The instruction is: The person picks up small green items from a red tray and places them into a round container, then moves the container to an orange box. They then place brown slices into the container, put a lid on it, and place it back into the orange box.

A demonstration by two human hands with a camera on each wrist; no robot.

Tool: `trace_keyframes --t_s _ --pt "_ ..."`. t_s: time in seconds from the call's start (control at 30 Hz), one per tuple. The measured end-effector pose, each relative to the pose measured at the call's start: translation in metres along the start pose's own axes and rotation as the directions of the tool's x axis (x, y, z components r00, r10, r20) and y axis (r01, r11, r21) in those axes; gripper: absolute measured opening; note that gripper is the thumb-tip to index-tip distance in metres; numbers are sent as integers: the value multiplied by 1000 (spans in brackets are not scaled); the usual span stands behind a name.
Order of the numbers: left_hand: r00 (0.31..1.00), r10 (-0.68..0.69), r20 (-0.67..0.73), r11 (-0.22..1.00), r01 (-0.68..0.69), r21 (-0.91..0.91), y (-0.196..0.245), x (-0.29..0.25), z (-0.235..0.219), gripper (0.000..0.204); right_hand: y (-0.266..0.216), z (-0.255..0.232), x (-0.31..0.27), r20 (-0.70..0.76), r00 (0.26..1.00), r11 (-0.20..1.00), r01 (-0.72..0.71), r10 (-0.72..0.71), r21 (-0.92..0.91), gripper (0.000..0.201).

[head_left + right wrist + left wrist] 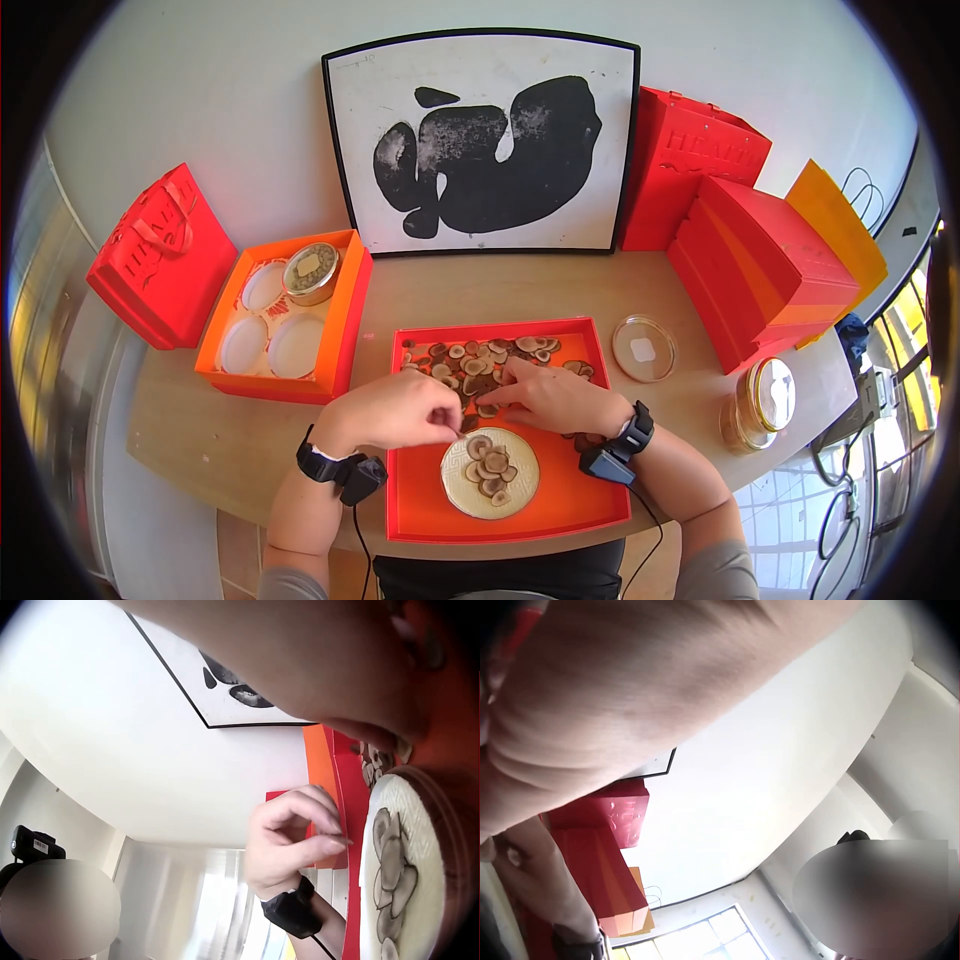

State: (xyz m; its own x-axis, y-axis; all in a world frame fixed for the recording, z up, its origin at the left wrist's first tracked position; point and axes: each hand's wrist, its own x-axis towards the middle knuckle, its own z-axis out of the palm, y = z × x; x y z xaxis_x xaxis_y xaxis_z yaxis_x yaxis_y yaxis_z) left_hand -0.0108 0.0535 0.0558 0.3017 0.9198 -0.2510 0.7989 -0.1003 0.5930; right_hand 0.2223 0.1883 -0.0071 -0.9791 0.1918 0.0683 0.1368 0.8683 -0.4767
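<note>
Thin round dried slices with dark rims (476,366) lie scattered over the far part of a red-orange tray (420,500). In its near part stands a pale textured plate (463,493) bearing a small heap of similar slices (391,862). My left hand (415,412) is above the plate's far left rim, its thumb and index finger pinching a slice whose thin edge shows at the tips. My right hand (560,398) reaches into the scattered slices, index finger and thumb stretched out and touching them. The left wrist view hides the left fingertips behind the forearm.
An orange box (208,350) with round containers stands at the left beside a red bag (160,260). A clear round lid (644,350) and clear jars (745,410) lie at the right. Red boxes (740,270) and a framed picture (480,140) stand behind.
</note>
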Motion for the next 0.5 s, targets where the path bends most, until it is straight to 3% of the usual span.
trace_keyframes --t_s 0.03,0.13,0.2,0.3,0.5 --pt "994 96 48 991 -90 -102 4 -1 1 16 4 2 0 -5 1000 1000 8 -8 -7 35" --pt "993 94 68 986 -83 -141 18 -3 1 18 6 2 2 4 1000 999 11 -11 -37 32" --pt "997 70 16 993 -68 -95 10 0 1 20 5 1 2 8 1000 998 4 -4 -58 31" --pt "973 11 -232 987 27 161 -24 9 9 25 1 1 1 -56 998 999 41 -43 -33 28" --pt "965 28 -260 953 53 300 -48 23 17 25 7 5 0 -88 994 997 61 -65 -38 24"
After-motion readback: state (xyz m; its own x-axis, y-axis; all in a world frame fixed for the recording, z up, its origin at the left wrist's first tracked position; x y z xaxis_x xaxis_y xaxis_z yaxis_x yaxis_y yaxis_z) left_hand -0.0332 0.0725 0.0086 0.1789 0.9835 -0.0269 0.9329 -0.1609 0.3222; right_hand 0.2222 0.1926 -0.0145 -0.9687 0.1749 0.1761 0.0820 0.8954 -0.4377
